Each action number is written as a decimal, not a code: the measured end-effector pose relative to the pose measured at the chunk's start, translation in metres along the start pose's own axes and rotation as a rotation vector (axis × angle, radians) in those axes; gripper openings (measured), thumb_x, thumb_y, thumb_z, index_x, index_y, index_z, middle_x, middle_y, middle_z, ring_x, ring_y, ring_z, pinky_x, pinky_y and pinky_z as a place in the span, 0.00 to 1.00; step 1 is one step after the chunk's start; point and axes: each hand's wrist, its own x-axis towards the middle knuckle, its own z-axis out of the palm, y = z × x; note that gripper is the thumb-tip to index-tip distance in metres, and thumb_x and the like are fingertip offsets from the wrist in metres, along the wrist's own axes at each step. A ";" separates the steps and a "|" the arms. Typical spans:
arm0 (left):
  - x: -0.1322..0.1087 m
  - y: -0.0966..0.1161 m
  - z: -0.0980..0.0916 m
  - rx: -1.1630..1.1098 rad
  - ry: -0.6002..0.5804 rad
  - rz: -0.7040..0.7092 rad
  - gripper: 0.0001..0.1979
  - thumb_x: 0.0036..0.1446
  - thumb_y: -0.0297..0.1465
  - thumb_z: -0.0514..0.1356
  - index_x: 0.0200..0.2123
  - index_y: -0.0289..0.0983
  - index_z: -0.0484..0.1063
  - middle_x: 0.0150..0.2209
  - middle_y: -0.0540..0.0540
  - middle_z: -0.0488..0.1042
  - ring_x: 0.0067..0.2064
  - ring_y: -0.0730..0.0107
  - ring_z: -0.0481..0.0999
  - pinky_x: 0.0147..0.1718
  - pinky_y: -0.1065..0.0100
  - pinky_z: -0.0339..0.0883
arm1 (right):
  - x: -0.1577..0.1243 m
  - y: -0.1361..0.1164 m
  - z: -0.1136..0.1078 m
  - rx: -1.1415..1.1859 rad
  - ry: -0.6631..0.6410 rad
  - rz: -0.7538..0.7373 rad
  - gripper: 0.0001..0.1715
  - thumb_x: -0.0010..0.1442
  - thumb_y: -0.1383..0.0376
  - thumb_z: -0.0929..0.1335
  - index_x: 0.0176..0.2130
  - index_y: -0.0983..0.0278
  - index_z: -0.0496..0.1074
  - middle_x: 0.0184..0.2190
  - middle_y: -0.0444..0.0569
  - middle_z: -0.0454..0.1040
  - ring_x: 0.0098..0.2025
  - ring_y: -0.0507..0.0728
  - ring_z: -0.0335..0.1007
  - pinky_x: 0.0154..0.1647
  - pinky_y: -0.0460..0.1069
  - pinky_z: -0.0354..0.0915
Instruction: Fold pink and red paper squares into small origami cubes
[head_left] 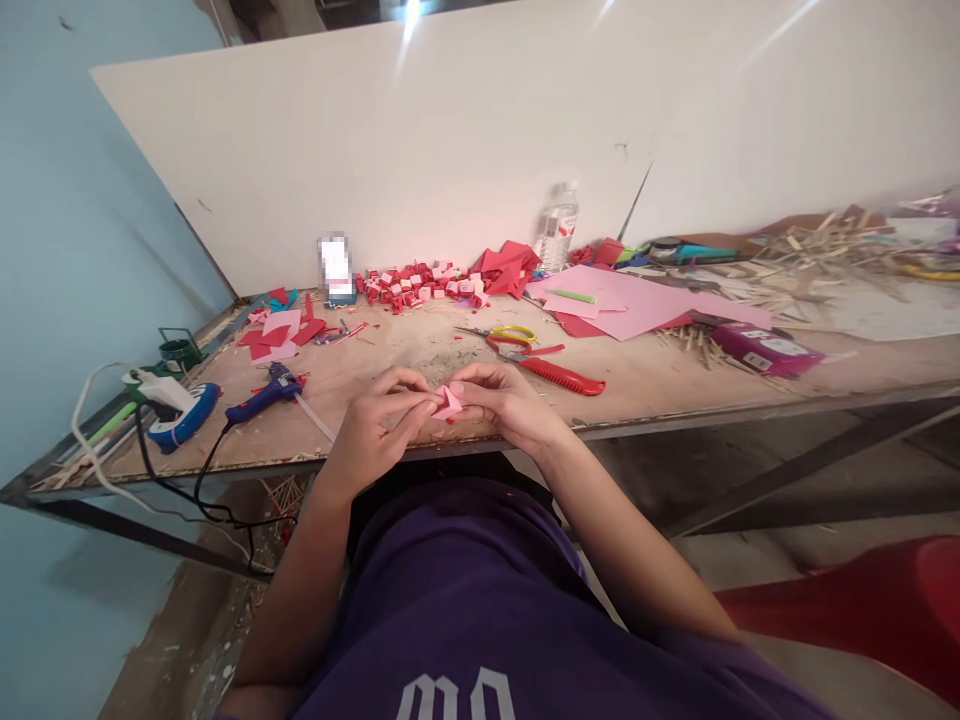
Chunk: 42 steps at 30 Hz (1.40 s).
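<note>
My left hand (379, 425) and my right hand (506, 400) meet at the table's front edge, both pinching one small pink folded paper piece (449, 403) between their fingertips. The paper sits just above the worn wooden tabletop (360, 375). Scissors with a yellow handle (501, 335) and a red-handled cutter (559, 375) lie just beyond my right hand. A blue glue gun (264, 396) rests to the left of my left hand.
A pile of small red and pink folded pieces (420, 283) sits at the back centre, with pink paper sheets (630, 305), a water bottle (559, 228), a second glue gun (176, 410), wooden sticks (810, 255) and a purple box (765, 348) around.
</note>
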 end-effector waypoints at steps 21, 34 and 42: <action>0.011 -0.011 0.013 0.101 0.066 -0.047 0.11 0.55 0.19 0.60 0.27 0.38 0.77 0.30 0.49 0.80 0.32 0.69 0.78 0.35 0.68 0.69 | -0.003 -0.002 0.004 -0.134 -0.002 -0.023 0.13 0.50 0.61 0.80 0.36 0.65 0.82 0.34 0.47 0.80 0.37 0.55 0.77 0.40 0.51 0.78; 0.006 -0.008 0.004 -0.086 0.110 -0.134 0.03 0.59 0.29 0.66 0.38 0.39 0.78 0.35 0.47 0.79 0.35 0.70 0.78 0.35 0.70 0.73 | -0.003 -0.001 -0.002 0.053 -0.046 0.020 0.14 0.51 0.62 0.80 0.35 0.65 0.78 0.31 0.45 0.79 0.32 0.56 0.79 0.39 0.56 0.80; -0.007 -0.010 0.011 0.121 0.076 0.063 0.05 0.62 0.30 0.65 0.42 0.40 0.80 0.37 0.45 0.78 0.39 0.67 0.78 0.42 0.66 0.73 | -0.004 -0.002 -0.006 0.049 -0.048 -0.003 0.13 0.53 0.63 0.79 0.39 0.63 0.79 0.42 0.50 0.83 0.40 0.57 0.81 0.41 0.53 0.80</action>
